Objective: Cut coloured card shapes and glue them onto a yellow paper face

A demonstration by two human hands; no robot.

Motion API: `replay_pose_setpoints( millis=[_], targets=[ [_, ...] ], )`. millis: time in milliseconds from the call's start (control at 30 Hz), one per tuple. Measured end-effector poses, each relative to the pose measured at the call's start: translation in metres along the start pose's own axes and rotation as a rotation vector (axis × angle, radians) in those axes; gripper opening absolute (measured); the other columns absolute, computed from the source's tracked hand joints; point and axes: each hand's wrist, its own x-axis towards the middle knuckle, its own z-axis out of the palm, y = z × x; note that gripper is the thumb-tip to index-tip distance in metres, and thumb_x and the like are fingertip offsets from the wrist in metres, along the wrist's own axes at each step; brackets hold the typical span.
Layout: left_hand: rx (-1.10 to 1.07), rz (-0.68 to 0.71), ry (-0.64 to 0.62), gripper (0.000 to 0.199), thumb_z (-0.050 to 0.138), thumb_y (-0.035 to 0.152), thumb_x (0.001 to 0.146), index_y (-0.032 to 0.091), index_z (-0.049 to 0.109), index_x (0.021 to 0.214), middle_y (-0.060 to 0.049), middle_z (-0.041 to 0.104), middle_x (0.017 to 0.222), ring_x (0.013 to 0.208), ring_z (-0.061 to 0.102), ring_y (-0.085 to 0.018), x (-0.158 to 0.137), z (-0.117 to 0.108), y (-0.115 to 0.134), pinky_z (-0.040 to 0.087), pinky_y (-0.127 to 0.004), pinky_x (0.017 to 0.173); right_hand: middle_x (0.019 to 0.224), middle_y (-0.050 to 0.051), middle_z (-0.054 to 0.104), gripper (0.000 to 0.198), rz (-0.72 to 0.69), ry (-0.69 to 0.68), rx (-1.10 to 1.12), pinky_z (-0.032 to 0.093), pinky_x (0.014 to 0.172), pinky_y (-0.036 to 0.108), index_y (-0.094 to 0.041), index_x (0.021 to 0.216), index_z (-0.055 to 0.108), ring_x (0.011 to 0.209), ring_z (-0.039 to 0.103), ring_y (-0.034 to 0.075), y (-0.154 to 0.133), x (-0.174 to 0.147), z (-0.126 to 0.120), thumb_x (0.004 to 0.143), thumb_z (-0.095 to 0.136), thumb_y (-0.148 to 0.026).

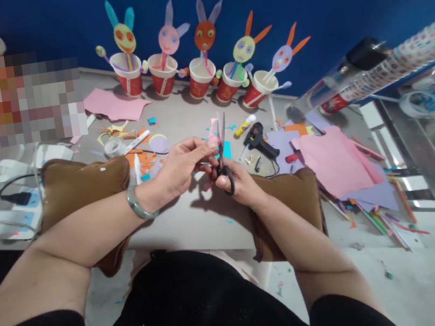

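Five cups (pixel 203 78), each with a paper rabbit (pixel 205 36) sticking up, line the worktop (pixel 194 229) beyond the glue gun (pixel 262 141), mostly off to its left; these look done. Pink piece (pixel 213 130) is left of the glue gun, held up off the worktop; looks mid-cut, can't tell how much cutting is left. Scraps (pixel 144 163) lie farther left of the glue gun, so plenty of cutting looks done. Pink sheet (pixel 332 162), right of the glue gun, seems mostly unused.

Left hand (pixel 183 165): fingertips pinching the pink piece. Right hand (pixel 242 181): wrapped on the handles of the scissors (pixel 222 137), blades pointing toward the cups; blade gap too small to tell. Hands close together, left of the glue gun, forearms (pixel 98 216) angled inward, elbows bent.
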Motion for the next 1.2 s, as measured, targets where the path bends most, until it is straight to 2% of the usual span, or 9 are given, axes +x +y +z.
replay_pose_setpoints(
  millis=[367, 933, 1200],
  targets=[
    [0.0, 0.002, 0.013, 0.037, 0.087, 0.039, 0.073, 0.016, 0.059, 0.068, 0.002, 0.064, 0.063, 0.058, 0.063, -0.007, 0.0004, 0.002, 0.0047, 0.047, -0.015, 0.049, 0.063, -0.003, 0.053, 0.069, 0.002, 0.0, -0.014, 0.038, 0.059, 0.029, -0.022, 0.074, 0.051, 0.059, 0.046, 0.013, -0.004, -0.0007, -0.0015, 0.064, 0.068, -0.087],
    [0.036, 0.048, 0.002, 0.036, 0.088, 0.041, 0.07, 0.017, 0.061, 0.072, 0.003, 0.066, 0.067, 0.063, 0.066, -0.008, 0.0007, -0.0008, 0.0055, 0.051, -0.016, 0.052, 0.068, -0.001, 0.054, 0.069, -0.031, 0.013, -0.048, 0.037, 0.062, 0.029, -0.02, 0.07, 0.051, 0.064, 0.047, 0.014, -0.003, -0.0012, -0.0059, 0.066, 0.067, -0.087],
    [0.067, 0.068, 0.008, 0.033, 0.086, 0.039, 0.073, 0.017, 0.061, 0.075, 0.002, 0.067, 0.069, 0.065, 0.067, -0.009, 0.0008, -0.002, 0.0066, 0.052, -0.017, 0.055, 0.066, -0.001, 0.054, 0.07, -0.009, 0.007, -0.052, 0.035, 0.061, 0.029, -0.021, 0.068, 0.051, 0.063, 0.046, 0.013, -0.0028, -0.0018, -0.008, 0.062, 0.069, -0.088]
  ],
)
